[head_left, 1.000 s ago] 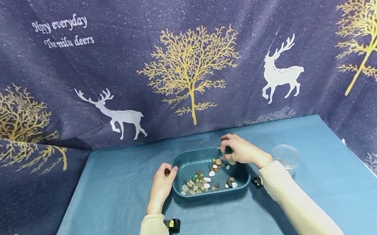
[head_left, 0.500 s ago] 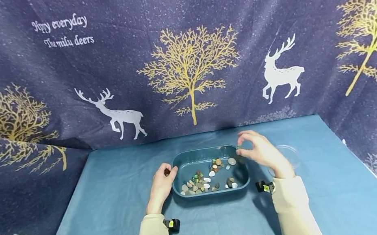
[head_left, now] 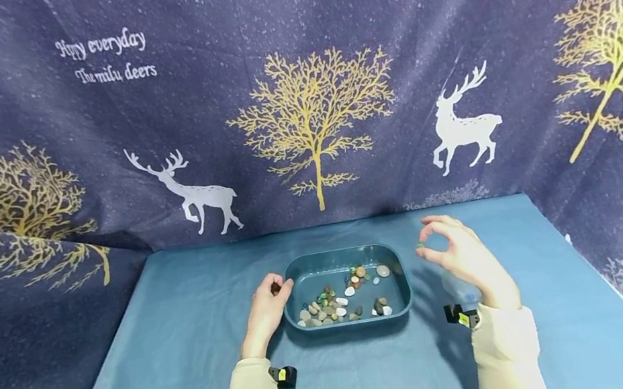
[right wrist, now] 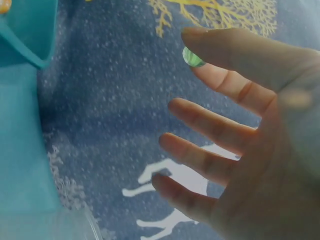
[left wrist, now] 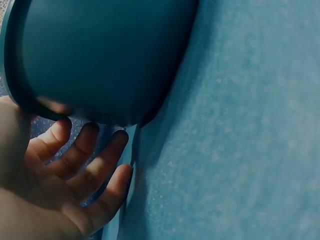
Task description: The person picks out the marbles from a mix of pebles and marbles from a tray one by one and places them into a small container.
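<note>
- Tray (head_left: 351,325): blue-green, oblong, rounded corners, set on the counter (head_left: 353,378) in the lower middle of the frame.
- Tray contents, lower left: the largest group, tan and grey stones (head_left: 322,316) with white ones beside them and small green and reddish pieces along the upper edge.
- Tray contents, right of centre: a smaller cluster (head_left: 360,272), orange-brown, green and white pieces close together; a white stone (head_left: 349,291) lies just below it.
- Tray contents, right side: one flat pale stone (head_left: 383,271), with a smaller whitish piece near its lower left.
- Tray contents, lower right: a small heap (head_left: 380,304) of dark, brownish and white stones.
- Left hand (head_left: 264,305): at the tray's left end, thumb at the rim and fingers bent against the outer wall, gripping the edge.
- Right hand (head_left: 464,259): raised to the right of the tray, clear of it; thumb and index fingertip pinch a marble (right wrist: 193,57), other three fingers spread apart.
- Marble: clear green glass, well above the counter, outside both containers.
- Clear container (head_left: 459,286): transparent, right of the tray, partly hidden by the right hand and wrist; contents cannot be made out. Its rim shows in the right wrist view, lower left.
</note>
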Demonstrator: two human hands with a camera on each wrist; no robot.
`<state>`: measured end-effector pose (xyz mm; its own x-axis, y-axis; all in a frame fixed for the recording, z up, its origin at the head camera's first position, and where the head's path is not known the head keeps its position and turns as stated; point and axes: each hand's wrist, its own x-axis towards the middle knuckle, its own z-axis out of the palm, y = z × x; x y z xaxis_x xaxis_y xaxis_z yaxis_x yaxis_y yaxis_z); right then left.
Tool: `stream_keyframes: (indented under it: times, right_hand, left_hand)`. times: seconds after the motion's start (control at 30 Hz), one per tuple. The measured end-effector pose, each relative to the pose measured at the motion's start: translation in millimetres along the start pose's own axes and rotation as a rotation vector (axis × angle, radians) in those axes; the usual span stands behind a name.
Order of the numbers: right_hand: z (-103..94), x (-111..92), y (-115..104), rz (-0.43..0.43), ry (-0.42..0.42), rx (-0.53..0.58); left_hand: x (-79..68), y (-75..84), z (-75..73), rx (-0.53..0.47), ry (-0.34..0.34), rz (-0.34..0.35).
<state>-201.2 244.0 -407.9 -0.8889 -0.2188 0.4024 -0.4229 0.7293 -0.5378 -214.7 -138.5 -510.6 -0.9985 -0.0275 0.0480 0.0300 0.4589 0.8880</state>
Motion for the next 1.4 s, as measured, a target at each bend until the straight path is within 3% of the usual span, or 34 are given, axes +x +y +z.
stream_keyframes:
  times: [0.3,0.67,0.77,1.0,1.4]
  right_hand:
    - [-16.5,-13.5,16.6,0.077,0.017,-0.010]
    - [-30.2,-30.6,55.3,0.204,0.025,-0.025]
    - [-32.4,-36.4,62.3,0.256,-0.015,-0.036]
    - [-27.0,-39.5,69.2,0.348,-0.196,-0.067]
    - [-12.8,-34.9,79.9,0.402,-0.253,-0.078]
  left_hand:
    - [-1.7,-3.1,2.6,0.003,0.005,0.005]
    - [-2.9,-1.4,2.1,-0.012,0.011,-0.009]
    - [-2.3,-1.1,2.3,-0.004,0.007,-0.005]
    - [-0.8,-1.3,2.0,-0.007,0.007,-0.008]
    - [-0.9,-0.9,1.1,-0.007,0.002,-0.018]
